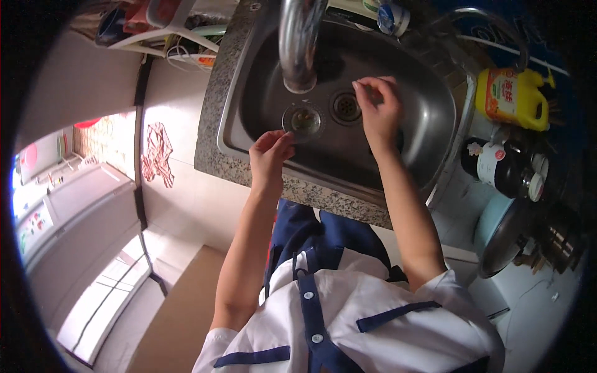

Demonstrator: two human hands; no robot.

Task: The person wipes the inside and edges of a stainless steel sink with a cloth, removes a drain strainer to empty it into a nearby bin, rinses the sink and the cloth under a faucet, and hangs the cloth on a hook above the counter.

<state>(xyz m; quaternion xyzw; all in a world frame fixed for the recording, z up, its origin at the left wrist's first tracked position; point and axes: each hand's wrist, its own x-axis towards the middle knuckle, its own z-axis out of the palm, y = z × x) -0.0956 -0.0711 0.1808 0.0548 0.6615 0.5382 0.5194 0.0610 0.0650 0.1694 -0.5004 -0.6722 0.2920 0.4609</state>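
Note:
My left hand (273,156) is at the front rim of the steel sink (419,93), its thumb and fingers pinched at the edge of a small clear round dish (302,122). Some greenish and yellowish bits show inside the dish, too small to name. Over the basin, just right of the drain strainer (346,106), my right hand (381,109) has its thumb and fingertips curled together. Whether anything small is between them cannot be seen. The metal faucet (298,51) hangs above the basin, its outlet just behind the dish.
A granite counter edge (326,193) borders the sink. To the right stand a yellow plastic jug (510,98), dark bottles (506,170) and a light-blue basin (492,224). A white rack (161,35) is at upper left. A pinkish crumpled cloth (157,154) lies farther left.

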